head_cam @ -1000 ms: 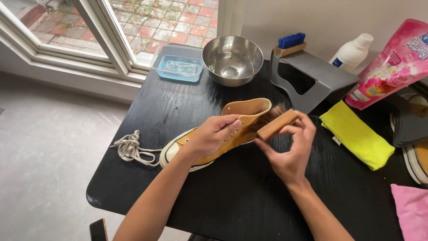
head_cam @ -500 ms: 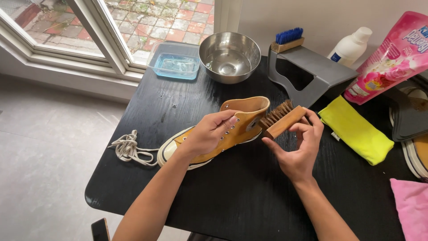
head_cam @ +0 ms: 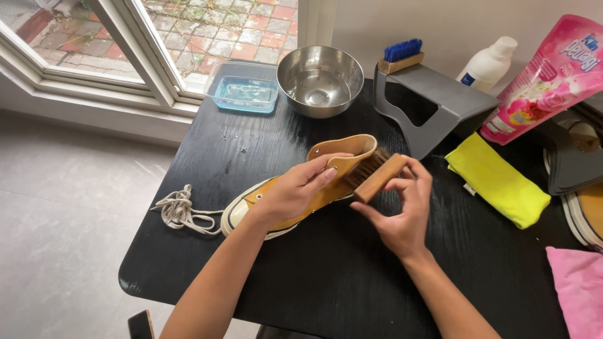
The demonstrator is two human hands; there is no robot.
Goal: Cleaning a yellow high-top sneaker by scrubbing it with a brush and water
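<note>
Nearest, the right hand curls its fingers around a wooden-backed brush, bristles laid against the ankle collar of a tan high-top sneaker. The left hand lies flat over the side of that sneaker, fingers pressed together along the canvas, pinning it on its side on the black table, near the middle. Its 1 white toe cap points toward a loose bundle of cream shoelaces lying just beside it by the table's left edge. To the right sit a folded yellow cloth and, at the corner, a pink cloth. Farther back stand a grey shoe stand bearing a blue-bristled brush, a steel bowl that seems to hold a little water, a clear blue tray, a white bottle and a pink refill pouch. The shoe's soft collar could fold under a hard stroke and the brush skid onto the left fingers; a wide sweep might knock the bowl.
</note>
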